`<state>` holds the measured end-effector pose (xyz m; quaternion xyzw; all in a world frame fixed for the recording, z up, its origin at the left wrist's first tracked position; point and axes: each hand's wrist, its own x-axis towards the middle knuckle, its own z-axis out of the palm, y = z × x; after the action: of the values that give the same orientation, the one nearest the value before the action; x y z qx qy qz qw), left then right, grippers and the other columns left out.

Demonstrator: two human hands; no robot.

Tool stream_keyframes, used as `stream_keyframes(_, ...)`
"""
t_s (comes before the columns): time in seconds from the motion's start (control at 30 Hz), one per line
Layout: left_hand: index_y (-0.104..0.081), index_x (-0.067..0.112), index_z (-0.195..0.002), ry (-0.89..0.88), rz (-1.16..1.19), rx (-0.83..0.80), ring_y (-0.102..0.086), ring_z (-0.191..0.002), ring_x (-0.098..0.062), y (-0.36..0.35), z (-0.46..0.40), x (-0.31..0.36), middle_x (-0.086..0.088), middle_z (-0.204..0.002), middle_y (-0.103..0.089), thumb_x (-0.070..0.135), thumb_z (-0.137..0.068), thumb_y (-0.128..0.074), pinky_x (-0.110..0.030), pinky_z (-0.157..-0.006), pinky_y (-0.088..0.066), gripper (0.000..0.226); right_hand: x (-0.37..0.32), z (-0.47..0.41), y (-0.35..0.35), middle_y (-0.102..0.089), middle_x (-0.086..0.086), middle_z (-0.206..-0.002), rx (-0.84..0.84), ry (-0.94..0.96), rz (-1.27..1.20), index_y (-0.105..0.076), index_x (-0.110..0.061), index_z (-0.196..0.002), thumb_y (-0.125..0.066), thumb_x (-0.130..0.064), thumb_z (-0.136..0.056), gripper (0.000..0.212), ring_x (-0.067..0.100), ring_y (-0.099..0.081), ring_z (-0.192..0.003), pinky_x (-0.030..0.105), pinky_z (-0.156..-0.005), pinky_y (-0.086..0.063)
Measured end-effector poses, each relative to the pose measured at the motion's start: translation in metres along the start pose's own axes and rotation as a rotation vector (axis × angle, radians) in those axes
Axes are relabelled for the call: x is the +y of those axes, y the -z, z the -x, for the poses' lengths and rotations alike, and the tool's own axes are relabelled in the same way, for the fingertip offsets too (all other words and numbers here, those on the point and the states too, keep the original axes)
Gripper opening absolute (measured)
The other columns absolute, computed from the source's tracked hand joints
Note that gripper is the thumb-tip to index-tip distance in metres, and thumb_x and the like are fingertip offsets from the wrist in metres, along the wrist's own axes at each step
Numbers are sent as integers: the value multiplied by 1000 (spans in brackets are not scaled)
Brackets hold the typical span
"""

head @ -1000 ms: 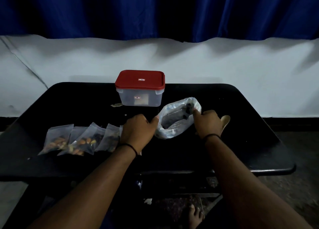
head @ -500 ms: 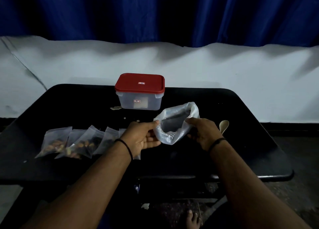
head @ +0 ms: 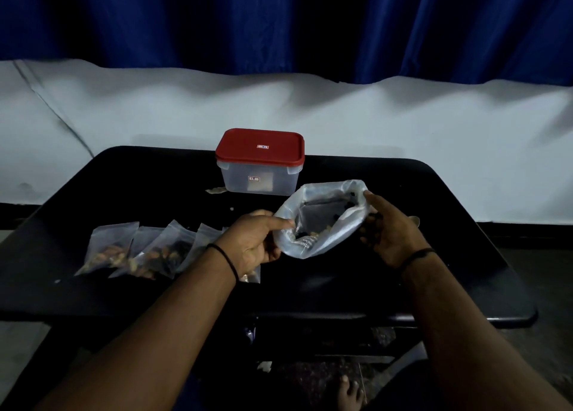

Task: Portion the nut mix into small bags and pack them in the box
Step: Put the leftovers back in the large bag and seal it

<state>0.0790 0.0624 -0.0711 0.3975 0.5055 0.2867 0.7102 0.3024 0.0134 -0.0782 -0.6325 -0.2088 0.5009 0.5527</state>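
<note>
A large clear nut-mix bag (head: 333, 240) is held up over the black table (head: 434, 271), its mouth spread wide toward me, a few nuts visible inside. My left hand (head: 257, 243) pinches the bag's left rim. My right hand (head: 393, 234) grips the right rim, fingers curled behind the plastic. Several small filled bags (head: 139, 252) lie in a row on the table to the left, one partly hidden under my left wrist. The clear box with its red lid (head: 260, 147) on stands behind the bag at the table's far edge.
A pale spoon (head: 415, 221) peeks out behind my right hand. Scraps (head: 217, 190) lie left of the box. A white cloth-covered surface (head: 434, 150) and a blue curtain (head: 279, 23) run behind the table. A bare foot (head: 350, 392) shows below the table's front edge.
Both hands lifted the big bag off the table and pulled its mouth wider, tilting the opening toward me. The small bags and the box have not moved.
</note>
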Motion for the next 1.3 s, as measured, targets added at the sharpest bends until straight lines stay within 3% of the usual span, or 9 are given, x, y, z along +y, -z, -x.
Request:
stream_keyframes(0.27, -44, 17, -78, -93, -48, 94, -44, -40, -10, 1, -7, -7, -5, -61, -57, -4, -88, -58, -15, -34, -31, 27, -2, 3, 0, -63, 15, -99, -73, 8, 39, -61, -10, -107, -64, -25, -89, 23, 27, -59, -88, 34, -73, -46)
stream_keyframes(0.33, -43, 18, -76, -159, -87, 123, -44, -45, -12, 1, -10, -9, -4, -61, -56, -4, -89, -59, -16, -33, -31, 30, -3, 5, -1, -61, 14, -83, -53, 36, 50, -55, -10, -85, -62, -12, -89, 9, 26, -59, -75, 37, -71, -47)
stream_keyframes(0.43, -40, 19, -73, -320, -250, 212, -40, -48, -14, 3, -13, -13, -5, -65, -45, -1, -88, -61, -19, -33, -32, 32, -2, 3, -2, -47, 2, -52, 4, 176, 89, -38, -15, -62, -59, 8, -83, 38, 13, -49, -48, 28, -52, -42)
stream_keyframes(0.57, -34, 19, -68, -511, -494, 429, -38, -49, -22, 9, -16, -16, -4, -61, -36, -6, -76, -43, -24, -35, -34, 27, 0, 5, 0, -41, -1, -57, 176, 572, 775, -34, -18, -59, -59, 3, -78, 37, 14, -42, -53, 29, -50, -30)
stream_keyframes(0.7, -32, 15, -68, -575, -637, 586, -43, -61, -29, 10, -14, -17, -4, -61, -39, -2, -72, -46, -49, -56, -46, 22, -1, 11, -14, -60, 12, -80, 455, 869, 1197, -53, -14, -77, -57, -8, -78, 8, 36, -55, -80, 33, -58, -29)
stream_keyframes(0.83, -44, 16, -76, -464, -577, 581, -61, -68, -35, 10, -15, -14, -9, -72, -58, 7, -77, -49, -45, -58, -55, 10, 9, 11, -16, -62, 6, -86, 407, 610, 951, -48, -15, -100, -63, -25, -86, 23, 34, -61, -87, 33, -68, -38)
stream_keyframes(1.0, -56, 11, -85, -351, -536, 349, -53, -53, -23, 9, -16, -17, -7, -70, -58, 15, -86, -54, -22, -38, -37, 5, 7, 13, -9, -63, -9, -74, 245, 552, 805, -62, -20, -80, -62, -51, -88, 31, 14, -62, -76, 30, -70, -45)
stream_keyframes(1.17, -60, 6, -64, -444, -437, 245, -52, -57, -17, 5, -15, -17, -8, -59, -54, 30, -85, -68, -30, -59, -41, 33, 7, 3, -8, -69, 1, -75, 198, 509, 581, -64, -18, -72, -71, -30, -86, 19, 20, -67, -76, 43, -79, -56)
stream_keyframes(1.3, -71, 0, -81, -441, -369, 195, -59, -67, -23, 4, -14, -19, -19, -75, -67, 26, -87, -71, -33, -66, -47, 27, 6, 3, -12, -64, 8, -72, 48, 446, 413, -58, -15, -67, -75, -10, -82, 23, 21, -60, -70, 38, -68, -53)
